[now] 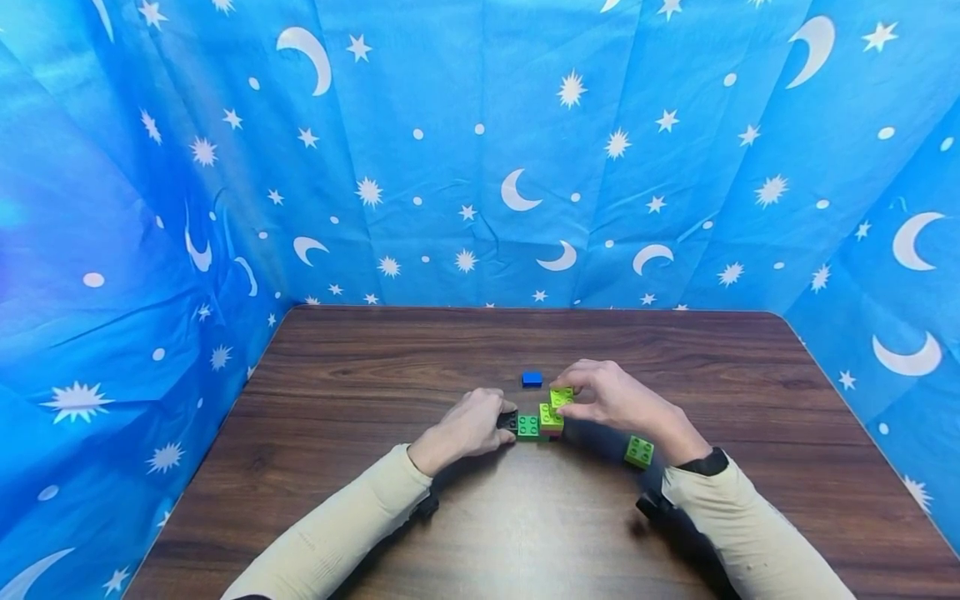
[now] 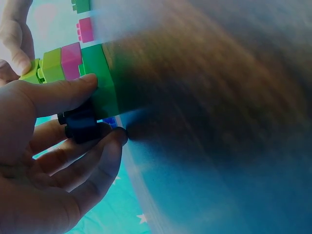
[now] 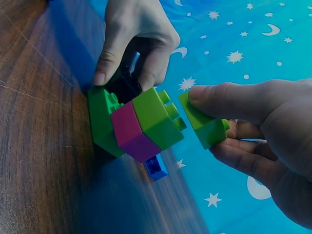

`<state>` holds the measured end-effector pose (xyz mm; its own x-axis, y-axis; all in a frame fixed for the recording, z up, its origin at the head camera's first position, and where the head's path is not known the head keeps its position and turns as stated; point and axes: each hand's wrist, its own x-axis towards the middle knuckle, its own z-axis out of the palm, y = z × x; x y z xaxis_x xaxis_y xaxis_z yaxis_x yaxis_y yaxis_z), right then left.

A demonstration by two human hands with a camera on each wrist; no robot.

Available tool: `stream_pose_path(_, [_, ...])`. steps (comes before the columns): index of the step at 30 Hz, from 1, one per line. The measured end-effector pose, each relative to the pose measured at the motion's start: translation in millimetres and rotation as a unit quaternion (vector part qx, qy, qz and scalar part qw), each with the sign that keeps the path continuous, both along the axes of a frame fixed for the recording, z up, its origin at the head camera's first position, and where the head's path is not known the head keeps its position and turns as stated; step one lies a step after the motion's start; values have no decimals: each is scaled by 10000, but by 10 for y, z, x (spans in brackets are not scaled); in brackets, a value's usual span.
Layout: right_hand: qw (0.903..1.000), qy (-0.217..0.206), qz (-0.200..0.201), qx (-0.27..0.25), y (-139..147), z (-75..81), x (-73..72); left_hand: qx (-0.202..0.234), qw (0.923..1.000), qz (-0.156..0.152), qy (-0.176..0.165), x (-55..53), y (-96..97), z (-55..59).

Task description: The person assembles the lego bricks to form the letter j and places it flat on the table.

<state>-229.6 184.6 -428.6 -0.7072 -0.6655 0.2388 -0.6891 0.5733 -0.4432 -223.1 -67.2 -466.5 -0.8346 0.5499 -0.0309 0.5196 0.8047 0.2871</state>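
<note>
My left hand [image 1: 467, 423] grips a black brick [image 2: 82, 123] and the end of a long green brick [image 3: 101, 124], thumb on one side and fingers on the other. On the green brick's other end sits a pink brick [image 3: 135, 134], topped by a lime brick [image 3: 155, 119]. My right hand [image 1: 617, 400] pinches a second lime brick [image 3: 207, 129] between thumb and fingers. In the right wrist view a narrow gap separates it from the studs of the lime brick on the stack.
A small blue brick [image 1: 532, 379] lies on the wooden table [image 1: 360, 358] behind the stack. To the right, under my right forearm, is a loose green brick [image 1: 639, 451]. The left wrist view also shows a loose pink brick [image 2: 85, 30]. A blue star-patterned cloth [image 1: 450, 167] hangs around the table.
</note>
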Motion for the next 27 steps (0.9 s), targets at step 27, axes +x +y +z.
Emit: stream_pose_path(27, [9991, 118, 397, -62, -95, -47, -20, 18, 10000, -41, -22, -4, -13, 18])
